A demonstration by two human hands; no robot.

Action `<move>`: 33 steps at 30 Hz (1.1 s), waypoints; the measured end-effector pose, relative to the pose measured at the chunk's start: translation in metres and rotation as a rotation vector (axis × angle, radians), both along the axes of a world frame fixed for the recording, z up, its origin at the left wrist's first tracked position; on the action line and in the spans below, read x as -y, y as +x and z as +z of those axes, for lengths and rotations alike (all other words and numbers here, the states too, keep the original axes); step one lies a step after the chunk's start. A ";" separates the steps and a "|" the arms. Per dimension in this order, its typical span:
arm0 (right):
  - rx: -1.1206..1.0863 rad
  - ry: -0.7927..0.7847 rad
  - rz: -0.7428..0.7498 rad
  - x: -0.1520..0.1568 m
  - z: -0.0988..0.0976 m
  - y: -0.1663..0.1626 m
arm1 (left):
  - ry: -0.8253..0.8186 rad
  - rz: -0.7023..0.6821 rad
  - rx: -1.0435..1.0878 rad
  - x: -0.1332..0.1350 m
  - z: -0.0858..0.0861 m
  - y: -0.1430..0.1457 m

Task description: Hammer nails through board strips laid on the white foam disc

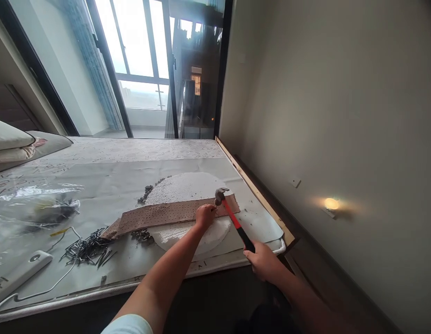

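A claw hammer [232, 215] with a red and black handle is gripped near its end by my right hand [262, 262]. Its dark metal head sits just above the fingertips of my left hand [204, 217]. Those fingers are pinched on a nail, mostly hidden, over a long brown board [160, 216] dotted with rows of small holes. Beneath the board lies a round white foam piece [191, 183]. Another brown piece [111, 229] shows at the board's left end. A heap of loose nails [88, 246] lies farther left.
Grey crumbs [144, 236] lie along the foam's edge. At left are a clear plastic bag [34, 208], a white power strip [24, 276] and its cord. A grey sheet [128, 269] covers the bed-like surface, with a wooden rail [257, 190] on the right beside the wall.
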State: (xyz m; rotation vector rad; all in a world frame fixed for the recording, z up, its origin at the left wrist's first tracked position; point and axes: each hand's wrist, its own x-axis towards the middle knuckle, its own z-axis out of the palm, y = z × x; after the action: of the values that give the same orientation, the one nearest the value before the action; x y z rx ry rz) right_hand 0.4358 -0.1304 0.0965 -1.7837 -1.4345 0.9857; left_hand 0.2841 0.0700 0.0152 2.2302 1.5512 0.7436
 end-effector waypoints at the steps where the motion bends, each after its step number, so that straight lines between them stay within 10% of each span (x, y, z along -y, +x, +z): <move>1: 0.040 0.023 0.008 0.000 0.002 0.000 | -0.004 -0.003 -0.003 0.000 0.000 0.000; 14: 0.170 0.043 0.039 -0.001 0.003 0.001 | 0.012 -0.036 -0.045 0.000 -0.001 0.001; 33: 0.118 -0.057 0.009 -0.004 -0.025 -0.005 | -0.113 0.067 0.598 -0.007 0.003 -0.012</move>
State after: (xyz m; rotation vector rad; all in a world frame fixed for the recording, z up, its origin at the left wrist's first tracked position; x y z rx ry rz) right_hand 0.4313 -0.1268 0.0714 -1.9063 -1.5002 0.9484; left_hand 0.2726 0.0772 0.0186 1.6624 1.3237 1.1752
